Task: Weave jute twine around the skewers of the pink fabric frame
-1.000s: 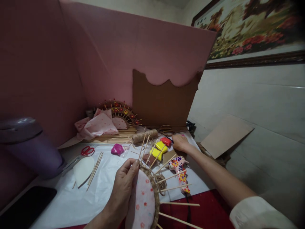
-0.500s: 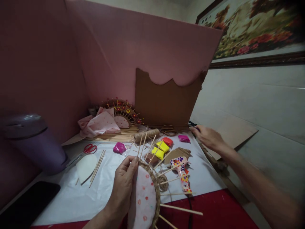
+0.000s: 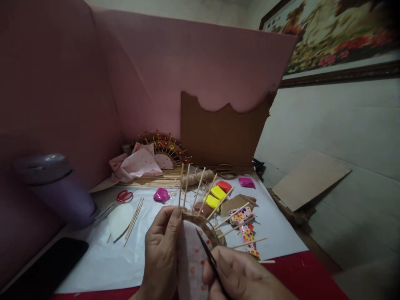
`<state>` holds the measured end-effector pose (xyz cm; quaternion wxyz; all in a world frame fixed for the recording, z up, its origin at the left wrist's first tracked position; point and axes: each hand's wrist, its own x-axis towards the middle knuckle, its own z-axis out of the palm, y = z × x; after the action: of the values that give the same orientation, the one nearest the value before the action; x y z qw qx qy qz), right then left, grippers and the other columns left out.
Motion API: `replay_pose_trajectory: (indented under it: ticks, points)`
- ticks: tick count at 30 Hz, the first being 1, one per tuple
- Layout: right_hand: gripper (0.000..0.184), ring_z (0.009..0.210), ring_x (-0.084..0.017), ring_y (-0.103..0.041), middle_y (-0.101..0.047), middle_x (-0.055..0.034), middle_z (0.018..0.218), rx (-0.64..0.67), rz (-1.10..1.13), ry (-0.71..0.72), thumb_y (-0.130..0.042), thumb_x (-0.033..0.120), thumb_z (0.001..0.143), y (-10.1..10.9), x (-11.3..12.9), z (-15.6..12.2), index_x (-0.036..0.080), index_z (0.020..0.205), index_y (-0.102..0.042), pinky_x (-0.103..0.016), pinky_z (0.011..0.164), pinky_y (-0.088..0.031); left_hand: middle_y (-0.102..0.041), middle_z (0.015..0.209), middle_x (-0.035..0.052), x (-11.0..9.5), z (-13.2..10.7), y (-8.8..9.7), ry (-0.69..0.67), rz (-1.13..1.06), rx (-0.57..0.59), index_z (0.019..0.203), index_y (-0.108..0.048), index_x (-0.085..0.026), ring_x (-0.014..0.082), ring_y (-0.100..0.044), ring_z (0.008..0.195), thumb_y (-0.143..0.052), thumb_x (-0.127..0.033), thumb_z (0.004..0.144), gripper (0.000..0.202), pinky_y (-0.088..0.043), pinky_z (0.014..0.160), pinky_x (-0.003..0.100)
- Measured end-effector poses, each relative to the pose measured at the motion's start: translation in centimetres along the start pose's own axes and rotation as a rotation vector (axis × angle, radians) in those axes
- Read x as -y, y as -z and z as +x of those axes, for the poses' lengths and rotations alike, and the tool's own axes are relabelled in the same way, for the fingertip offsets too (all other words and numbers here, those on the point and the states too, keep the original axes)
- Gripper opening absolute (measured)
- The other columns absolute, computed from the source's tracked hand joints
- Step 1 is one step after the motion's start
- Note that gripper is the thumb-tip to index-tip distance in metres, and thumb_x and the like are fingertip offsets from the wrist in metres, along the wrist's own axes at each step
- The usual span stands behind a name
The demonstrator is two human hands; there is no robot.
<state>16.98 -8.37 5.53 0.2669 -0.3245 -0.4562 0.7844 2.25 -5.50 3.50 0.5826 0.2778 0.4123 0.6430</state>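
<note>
While the left hand (image 3: 162, 246) pinches the upper left end of a half-round panel (image 3: 191, 250) faced in pale pink, flower-dotted fabric, its thumb and fingers closed on the brown, twine-like rim (image 3: 200, 219), the right hand (image 3: 240, 273) has thumb and fingers clamped on a slim, black, pointed tool (image 3: 208, 252), its kind unclear. The panel sits between both hands, the tool's tip over its fabric face; whether they touch, I cannot tell. It looks light and fairly stiff, with a soft, non-slippery facing. Thin, pale wooden sticks (image 3: 199, 187) fanning from it seem easily snapped, so the rim is the better hold. Right of the panel lies a pink, flower-patterned glue gun (image 3: 248, 235); beyond the panel, a tan twine roll (image 3: 196, 178).
</note>
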Motion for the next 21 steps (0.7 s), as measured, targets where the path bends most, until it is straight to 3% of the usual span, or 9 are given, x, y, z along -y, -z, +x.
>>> replay_pose_trajectory:
  ticks: [5, 10, 21]
  points:
    - [0.053, 0.044, -0.003, -0.037, -0.047, 0.0050, 0.057, 0.061, 0.019, 0.022, -0.048, 0.068, 0.080, -0.1, -0.3, 1.3, 0.014, 0.084, -0.050, -0.015, 0.046, -0.029, -0.048, 0.046, -0.0080, -0.1, -0.6, 0.0, -0.055, -0.004, -0.053, 0.073, -0.056, -0.021, 0.0047, -0.039, 0.036, -0.076, -0.040, 0.064, 0.029, -0.029, 0.034, 0.014]
    - [0.053, 0.048, -0.004, -0.045, -0.050, 0.0030, 0.059, 0.070, 0.068, 0.039, -0.047, 0.066, 0.082, -0.6, -0.4, 1.6, 0.014, 0.084, -0.051, -0.016, 0.051, -0.035, -0.057, 0.053, -0.0049, -0.1, -0.7, 0.2, -0.075, -0.012, -0.037, 0.074, -0.059, -0.021, 0.0082, -0.048, 0.041, -0.076, -0.041, 0.064, 0.027, -0.038, 0.039, 0.017]
    - [0.051, 0.049, -0.005, -0.046, -0.050, 0.0032, 0.056, 0.032, 0.106, 0.039, -0.049, 0.064, 0.082, -1.2, -0.1, 1.4, 0.014, 0.085, -0.052, -0.016, 0.051, -0.036, -0.059, 0.056, -0.0040, -0.3, -0.9, 0.4, -0.098, 0.009, -0.013, 0.071, -0.061, -0.020, 0.0093, -0.051, 0.044, -0.076, -0.040, 0.063, 0.027, -0.042, 0.041, 0.019]
